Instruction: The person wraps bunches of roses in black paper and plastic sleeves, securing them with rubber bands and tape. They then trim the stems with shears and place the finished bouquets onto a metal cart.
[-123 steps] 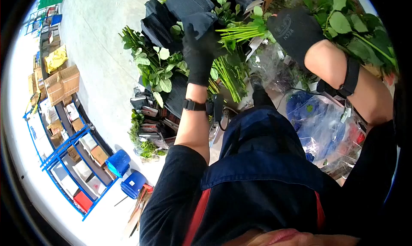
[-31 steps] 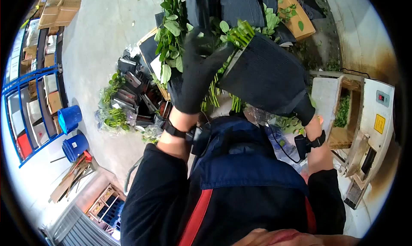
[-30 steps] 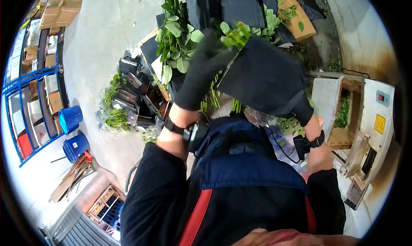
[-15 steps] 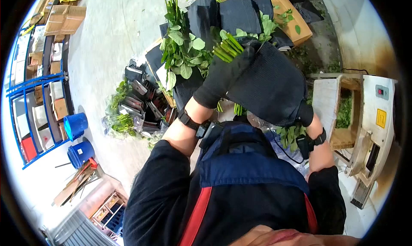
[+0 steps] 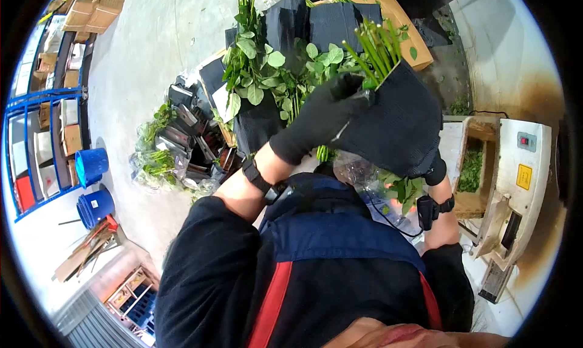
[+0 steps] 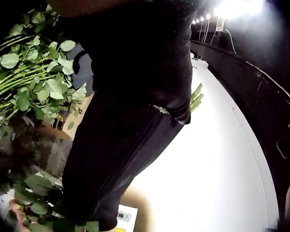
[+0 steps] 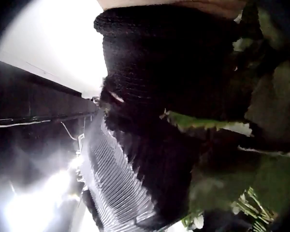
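A bunch of green flower stems (image 5: 378, 50) sticks out of a black corrugated wrap (image 5: 395, 120) held in front of the body. My left hand (image 5: 328, 108), in a black glove, grips the wrap's edge just below the stems. At the lower right end my gloved right hand (image 5: 434, 170) holds the wrap, its fingers mostly hidden; leaves (image 5: 404, 190) hang out there. In the left wrist view, the glove (image 6: 140, 48) lies over the dark wrap (image 6: 121, 150), stem ends (image 6: 196, 96) showing beyond it. Ridged wrap (image 7: 118, 181) runs below the glove (image 7: 169, 63) in the right wrist view.
Ahead lie leafy stems (image 5: 252, 50) and black corrugated sheets (image 5: 333, 25) with cardboard (image 5: 407, 20). Bagged bunches (image 5: 194, 120) stand on the floor at left. A white machine (image 5: 522, 172) is at right; blue shelving (image 5: 42, 96) and blue buckets (image 5: 96, 208) are far left.
Earlier the right hand held bare stems; now they are inside the wrap. Over the last half second the stem ends swung right and the left hand moved with the wrap's edge.
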Available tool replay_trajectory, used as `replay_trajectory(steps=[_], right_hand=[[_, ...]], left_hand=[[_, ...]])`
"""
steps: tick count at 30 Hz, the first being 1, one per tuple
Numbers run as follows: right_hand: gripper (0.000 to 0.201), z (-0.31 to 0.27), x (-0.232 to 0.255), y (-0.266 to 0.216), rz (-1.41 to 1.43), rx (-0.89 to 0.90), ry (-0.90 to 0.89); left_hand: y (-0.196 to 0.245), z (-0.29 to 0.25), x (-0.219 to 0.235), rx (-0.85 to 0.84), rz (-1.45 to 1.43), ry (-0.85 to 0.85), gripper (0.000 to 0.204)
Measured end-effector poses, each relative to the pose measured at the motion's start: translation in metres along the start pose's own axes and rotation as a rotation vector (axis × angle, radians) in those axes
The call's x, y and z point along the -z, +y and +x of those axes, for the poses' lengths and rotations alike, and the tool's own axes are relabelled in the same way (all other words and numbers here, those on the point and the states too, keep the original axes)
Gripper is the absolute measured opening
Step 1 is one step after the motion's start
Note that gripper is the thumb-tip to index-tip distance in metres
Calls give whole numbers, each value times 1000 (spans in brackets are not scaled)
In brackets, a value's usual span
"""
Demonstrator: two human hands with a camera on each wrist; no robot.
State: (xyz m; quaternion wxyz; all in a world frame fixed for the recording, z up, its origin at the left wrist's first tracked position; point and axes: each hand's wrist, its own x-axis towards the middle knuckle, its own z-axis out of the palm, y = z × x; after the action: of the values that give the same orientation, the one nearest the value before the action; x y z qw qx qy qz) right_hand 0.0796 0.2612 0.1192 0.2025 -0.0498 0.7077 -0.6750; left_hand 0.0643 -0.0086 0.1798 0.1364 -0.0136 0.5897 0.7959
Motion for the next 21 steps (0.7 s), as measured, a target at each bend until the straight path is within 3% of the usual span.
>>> replay_trajectory(steps=[4, 5, 8, 9, 12, 14, 15, 18, 19, 21], right_hand=[[55, -1, -2, -1, 17, -1, -10], [55, 2, -2, -1, 20, -5, -18], [56, 0, -6, 1, 45, 0, -22], [56, -1, -7, 1, 51, 0, -21], [57, -5, -7, 3, 74, -2, -18], [58, -6, -5, 0, 87, -2, -16], [58, -6, -2, -1, 95, -3, -13], [59, -4, 11, -7, 165, 1, -41], [59, -3, 21, -6, 210, -8, -68], [65, -3, 55, 2, 296, -125, -130]], left_hand=[[3, -15, -15, 126, -80, -59, 34], [6, -18, -18, 6, -25, -134, 39], [11, -10, -17, 25, 184, -206, 41], [6, -4, -29, -243, -119, -25, 30], [7, 0, -21, -107, -29, 11, 28], [-4, 8, -12, -427, 397, 79, 30], [5, 9, -10, -368, 449, 81, 30], [-10, 28, 13, -741, 1215, 211, 28], [-5, 32, 25, -762, 1379, 255, 27], [14, 50, 43, -763, 893, 250, 27]])
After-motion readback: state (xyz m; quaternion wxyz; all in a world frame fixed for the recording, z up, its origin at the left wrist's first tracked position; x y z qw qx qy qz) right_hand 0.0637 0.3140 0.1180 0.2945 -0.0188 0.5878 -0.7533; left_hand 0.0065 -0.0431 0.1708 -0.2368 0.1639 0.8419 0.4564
